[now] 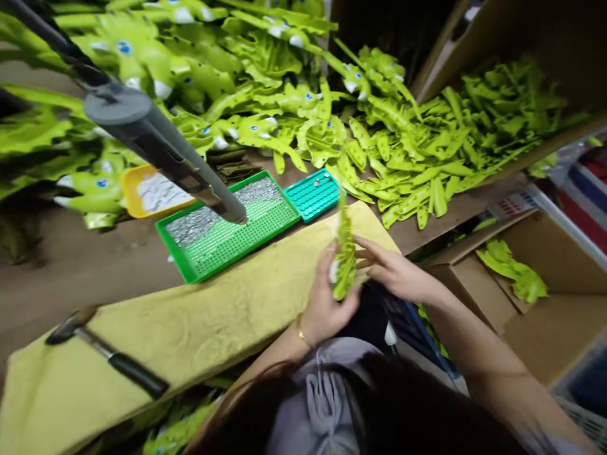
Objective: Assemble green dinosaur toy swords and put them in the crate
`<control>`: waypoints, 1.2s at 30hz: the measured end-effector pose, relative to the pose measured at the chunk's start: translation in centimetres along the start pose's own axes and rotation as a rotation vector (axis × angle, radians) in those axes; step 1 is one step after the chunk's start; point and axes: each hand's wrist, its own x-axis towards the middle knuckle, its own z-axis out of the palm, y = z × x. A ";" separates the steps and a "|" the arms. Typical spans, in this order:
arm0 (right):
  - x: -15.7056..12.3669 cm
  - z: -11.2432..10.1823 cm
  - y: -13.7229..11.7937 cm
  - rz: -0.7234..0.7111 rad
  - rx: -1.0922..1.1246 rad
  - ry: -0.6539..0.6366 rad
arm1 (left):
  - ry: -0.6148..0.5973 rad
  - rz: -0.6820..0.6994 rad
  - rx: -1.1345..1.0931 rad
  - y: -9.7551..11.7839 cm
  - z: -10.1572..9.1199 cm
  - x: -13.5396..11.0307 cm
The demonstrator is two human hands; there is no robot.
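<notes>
Lime-green toy strip (344, 253) stands upright, gripped in our left hand (327, 297), while our right hand (391, 268) stays open just beside it. Ahead on the table (95, 272), a green perforated tray (222, 230) holds silver beads, a teal tray (313, 194) a few beads, and a yellow tray (156, 193) white scraps. A cardboard box (516, 284) holds green pieces.

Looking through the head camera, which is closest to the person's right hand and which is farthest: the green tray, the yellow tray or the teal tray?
From the right hand:
1. Teal tray: ahead and to the left of the hand.
2. Green tray: farther left, beside the teal tray.
3. Yellow tray: farthest, out beyond the green tray's left end.
</notes>
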 end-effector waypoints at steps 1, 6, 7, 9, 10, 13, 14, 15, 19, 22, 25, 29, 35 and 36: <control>3.0 0.6 -0.5 0.003 0.031 -0.014 | 0.104 -0.099 -0.028 -0.5 -1.2 -0.5; 16.6 0.2 1.2 -0.177 -0.334 0.439 | 0.234 -0.436 -0.284 -3.2 -8.6 -2.7; 18.4 0.3 1.7 -0.200 -0.397 0.413 | 0.228 -0.487 -0.348 -3.3 -9.5 -2.8; 20.3 1.0 2.4 -0.221 -0.486 0.343 | 0.221 -0.564 -0.424 -3.2 -10.5 -2.6; 20.5 1.4 2.5 -0.231 -0.518 0.329 | 0.219 -0.595 -0.446 -3.1 -10.8 -2.4; 19.0 2.1 1.8 -0.327 -0.506 0.358 | 0.210 -0.668 -0.509 -2.7 -11.0 -1.5; 18.2 2.1 1.3 -0.371 -0.454 0.393 | 0.209 -0.686 -0.523 -2.6 -11.1 -1.2; 17.4 2.0 0.9 -0.412 -0.385 0.443 | 0.210 -0.701 -0.530 -2.6 -11.3 -1.0; 15.7 1.8 -0.2 -0.406 -0.190 0.596 | 0.263 -0.755 -0.520 -2.7 -12.6 -0.8; 15.9 2.1 0.4 -0.327 -0.160 0.523 | 0.329 -0.787 -0.494 -2.8 -13.9 -1.0; 15.7 2.5 1.2 -0.287 -0.138 0.473 | 0.402 -0.784 -0.496 -2.7 -15.5 -1.5; 15.1 3.5 0.6 -0.289 -0.183 0.393 | 0.403 -0.713 -0.626 -2.0 -17.3 -2.8; 17.3 6.7 -3.3 -0.442 -0.498 -0.022 | 0.288 -0.708 -0.619 -1.5 -20.2 -7.8; 18.0 7.0 -3.9 -0.452 -0.559 -0.097 | 0.256 -0.716 -0.603 -1.5 -20.8 -8.8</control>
